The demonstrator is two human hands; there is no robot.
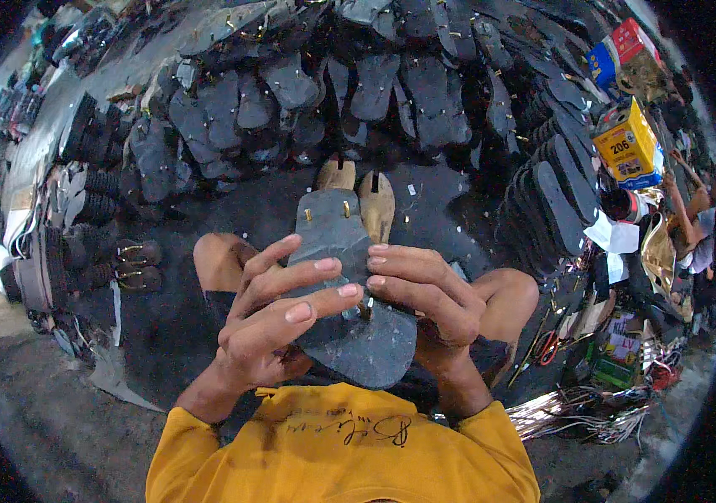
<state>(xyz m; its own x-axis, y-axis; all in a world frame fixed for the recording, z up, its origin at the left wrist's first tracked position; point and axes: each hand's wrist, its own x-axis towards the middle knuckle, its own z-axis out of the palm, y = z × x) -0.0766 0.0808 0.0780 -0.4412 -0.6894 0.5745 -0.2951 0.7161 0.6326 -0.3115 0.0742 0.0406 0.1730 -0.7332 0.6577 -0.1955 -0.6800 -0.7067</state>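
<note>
Both hands are on the dark sole, held over the lap between the knees, its narrower end towards two wooden foot forms! Left hand: fingers spread across the top, gripping the left edge. Right hand: fingers close together, clasping the right edge; thumbs mostly hidden. It looks light, flat, firm with a little bend, probably smooth enough to slide. Best hold? Both long edges, clear of those brass-coloured bits, which might scratch or snag.
</note>
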